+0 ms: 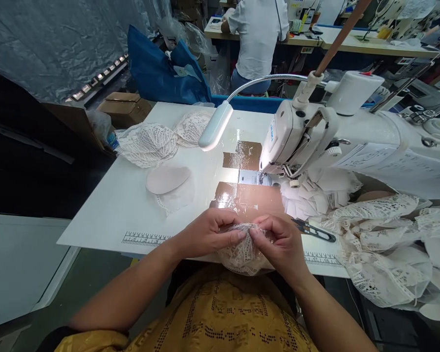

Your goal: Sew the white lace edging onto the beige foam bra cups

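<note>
Close to my body, at the front edge of the white table, my left hand [225, 229] and my right hand [276, 239] pinch the upper edge of a white lace bra cup [244, 254]. Its rounded lace part hangs down below my fingers. Both thumbs press near each other on that edge, almost meeting. Under and behind my hands lies brown tape [249, 198] stuck on the table. Thread snips [315, 231] rest just beyond my right hand. A pale oval pad on thin white fabric [170, 186] lies to the left.
A white sewing machine [315, 132] stands at the right, with a lamp [216, 126] on a bent metal neck. Lace cups [148, 142] sit at the back left. Lace pieces [385, 244] are heaped at the right. A person [258, 39] sits at a bench beyond.
</note>
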A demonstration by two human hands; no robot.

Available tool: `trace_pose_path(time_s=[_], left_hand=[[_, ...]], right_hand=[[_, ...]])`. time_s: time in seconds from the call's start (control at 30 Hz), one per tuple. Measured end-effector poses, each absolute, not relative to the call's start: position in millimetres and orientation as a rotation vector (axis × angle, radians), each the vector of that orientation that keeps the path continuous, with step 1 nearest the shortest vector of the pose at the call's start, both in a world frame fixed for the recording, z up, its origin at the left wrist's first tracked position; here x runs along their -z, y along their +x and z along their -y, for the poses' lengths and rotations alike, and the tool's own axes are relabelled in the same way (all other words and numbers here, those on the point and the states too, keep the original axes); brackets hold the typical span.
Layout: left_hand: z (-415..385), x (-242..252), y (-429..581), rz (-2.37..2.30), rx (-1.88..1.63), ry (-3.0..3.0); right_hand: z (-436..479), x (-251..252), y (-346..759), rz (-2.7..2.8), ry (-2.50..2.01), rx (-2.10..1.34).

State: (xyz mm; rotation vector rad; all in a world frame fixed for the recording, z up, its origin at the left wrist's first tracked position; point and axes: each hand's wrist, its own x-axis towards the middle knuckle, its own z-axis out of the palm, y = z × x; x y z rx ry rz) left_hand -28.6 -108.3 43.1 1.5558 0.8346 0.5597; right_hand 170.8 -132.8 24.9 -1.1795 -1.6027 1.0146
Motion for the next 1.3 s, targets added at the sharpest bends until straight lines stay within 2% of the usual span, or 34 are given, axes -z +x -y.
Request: trace_pose_path(time_s=[0.17, 0.37, 0.47, 0.57, 0.67, 0.7, 0.77, 0.83, 0.97, 1.1, 1.3], left_hand=[[107, -39, -20, -0.778, -0.654, 1.408], [107, -24, -8, -0.791, -0.717, 0.79], [94, -35, -28, -0.927, -0.899, 0.652], [75, -57, -57, -1.262, -1.222, 0.834], [56, -66, -62, -1.66, -1.355, 1.49], [50, -63, -55, -1.728, -1.284, 1.799], [40, -49, -29, -1.7, -0.931, 2.414], [33, -29, 4, -1.608, -0.322, 2.823], [38, 0, 51, -1.444, -0.067, 2.915], [52, -4, 54, -1.346, 0.043, 2.941], [41, -33, 24, -1.004, -0.215, 2.595]], right_hand=[[128, -21, 176, 1.495, -1.172, -1.182], [116, -14, 185, 1.161, -1.179, -1.669], [109, -16, 200, 1.077, -1.181, -1.676], [105, -20, 218, 1.094, -1.241, -1.572], [100, -25, 228, 1.243, -1.344, -1.41], [97, -27, 229, 1.327, -1.383, -1.35], [90, -33, 228, 1.527, -1.457, -1.224], [81, -38, 224, 1.73, -1.521, -1.091], [66, -33, 215, 2.037, -1.612, -0.829], [62, -12, 206, 2.26, -1.601, -0.555], [68, 1, 196, 2.519, -1.642, -0.153]])
